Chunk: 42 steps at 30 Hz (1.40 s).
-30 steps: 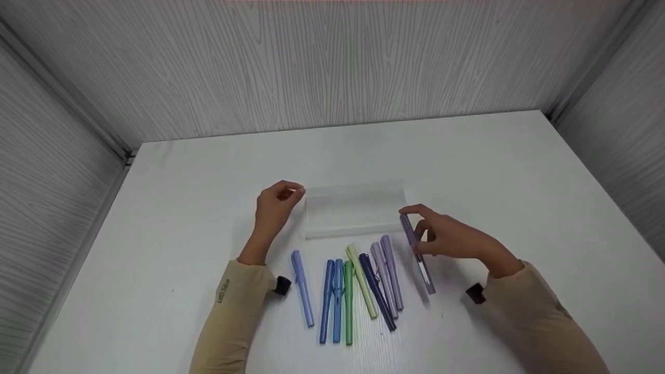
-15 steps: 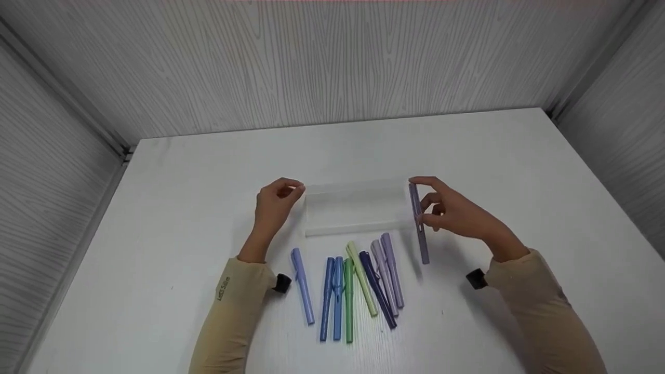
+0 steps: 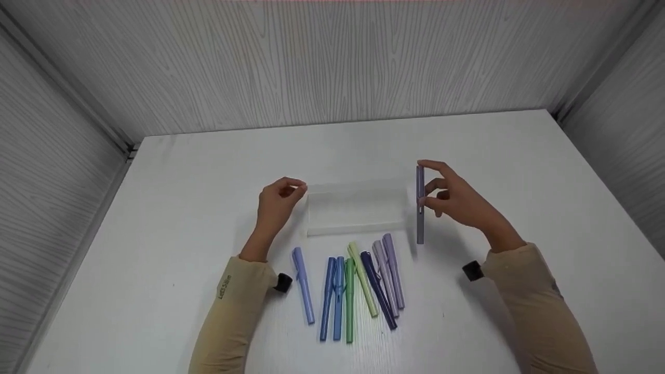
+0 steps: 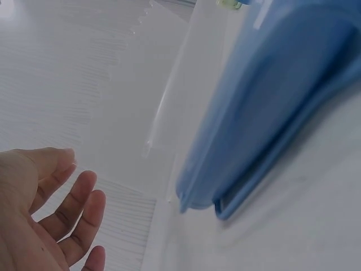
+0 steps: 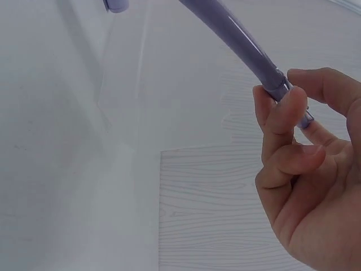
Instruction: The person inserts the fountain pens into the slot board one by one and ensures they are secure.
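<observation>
My right hand [image 3: 452, 200] holds a purple pen [image 3: 420, 228] between thumb and fingers, the index fingertip at its far end. The pen points lengthwise away from me beside the right end of a clear, shallow box [image 3: 356, 228]. In the right wrist view the same pen [image 5: 237, 39] runs up and left from the fingers. At the box's far left corner my left hand [image 3: 278, 202] pinches the edge with thumb and index finger. A blue pen [image 4: 271, 113] looms close in the left wrist view.
In front of the box lie several capped pens: periwinkle [image 3: 304, 291], dark blue [image 3: 326, 306], blue [image 3: 337, 317], green [image 3: 349, 311], yellow-green [image 3: 366, 291], navy [image 3: 382, 298] and two lilac ones, including the rightmost lilac pen [image 3: 395, 275]. Wood-grain panels [image 3: 332, 62] border the white table [image 3: 493, 156].
My right hand has carried the purple pen away from me, past the pens to beside the box's right end, turning it straighter. The left hand stays at the box corner.
</observation>
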{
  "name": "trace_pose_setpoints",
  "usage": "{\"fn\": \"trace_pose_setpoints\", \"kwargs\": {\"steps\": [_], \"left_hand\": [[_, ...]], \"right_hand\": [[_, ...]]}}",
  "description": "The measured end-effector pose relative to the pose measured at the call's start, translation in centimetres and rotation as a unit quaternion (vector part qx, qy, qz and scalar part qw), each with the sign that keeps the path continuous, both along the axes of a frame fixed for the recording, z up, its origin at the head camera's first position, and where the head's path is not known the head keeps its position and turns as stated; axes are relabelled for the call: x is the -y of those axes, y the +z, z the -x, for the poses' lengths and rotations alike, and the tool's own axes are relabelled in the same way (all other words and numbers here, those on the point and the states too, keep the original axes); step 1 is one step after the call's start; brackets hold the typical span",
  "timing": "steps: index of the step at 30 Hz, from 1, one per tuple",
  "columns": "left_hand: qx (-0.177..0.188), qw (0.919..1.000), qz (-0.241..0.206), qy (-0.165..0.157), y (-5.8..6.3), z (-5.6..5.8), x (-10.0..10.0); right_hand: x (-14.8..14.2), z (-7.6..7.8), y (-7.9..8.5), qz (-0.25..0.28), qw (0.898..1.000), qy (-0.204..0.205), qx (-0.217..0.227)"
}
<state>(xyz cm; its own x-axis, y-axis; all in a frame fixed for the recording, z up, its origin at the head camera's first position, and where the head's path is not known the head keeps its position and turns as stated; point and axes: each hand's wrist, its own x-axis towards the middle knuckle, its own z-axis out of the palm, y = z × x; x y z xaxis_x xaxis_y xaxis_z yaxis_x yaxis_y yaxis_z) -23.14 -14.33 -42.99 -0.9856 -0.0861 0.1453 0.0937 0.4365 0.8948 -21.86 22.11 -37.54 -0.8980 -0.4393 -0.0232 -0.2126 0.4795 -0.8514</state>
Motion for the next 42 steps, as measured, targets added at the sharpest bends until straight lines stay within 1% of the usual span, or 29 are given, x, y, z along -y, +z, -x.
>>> {"fn": "trace_pose_setpoints", "kwargs": {"steps": [6, 11, 17, 26, 32, 35, 38, 42], "left_hand": [[-0.001, 1.0, 0.0, 0.001, -0.2, -0.1, 0.1], [0.001, 1.0, -0.005, 0.004, -0.3, -0.1, 0.1], [0.005, 0.9999, -0.008, 0.01, -0.3, -0.4, 0.1], [0.009, 0.9998, 0.006, 0.017, -0.2, -0.3, -0.2], [-0.003, 1.0, -0.008, 0.003, -0.2, -0.3, -0.3], [-0.006, 0.9999, -0.007, 0.004, -0.2, -0.3, -0.2], [0.0, 0.9999, -0.003, 0.011, -0.1, -0.4, -0.2], [0.01, 0.9998, 0.001, 0.016, -0.1, -0.4, -0.3]], "right_hand": [[0.1, 0.5, -0.1, 0.008, 1.0, -0.003, -0.023], [0.4, 0.6, -0.1, 0.013, 1.0, -0.006, -0.026], [0.9, 0.8, 0.0, 0.013, 0.999, -0.012, -0.035], [1.3, 1.1, -0.1, 0.01, 0.998, -0.024, -0.051], [1.1, 1.3, -0.4, 0.01, 0.997, -0.034, -0.064], [1.0, 1.6, -0.5, 0.016, 0.996, -0.038, -0.076], [1.1, 1.9, -0.8, 0.024, 0.995, -0.041, -0.083], [1.1, 2.0, -1.1, 0.031, 0.995, -0.05, -0.08]]}}
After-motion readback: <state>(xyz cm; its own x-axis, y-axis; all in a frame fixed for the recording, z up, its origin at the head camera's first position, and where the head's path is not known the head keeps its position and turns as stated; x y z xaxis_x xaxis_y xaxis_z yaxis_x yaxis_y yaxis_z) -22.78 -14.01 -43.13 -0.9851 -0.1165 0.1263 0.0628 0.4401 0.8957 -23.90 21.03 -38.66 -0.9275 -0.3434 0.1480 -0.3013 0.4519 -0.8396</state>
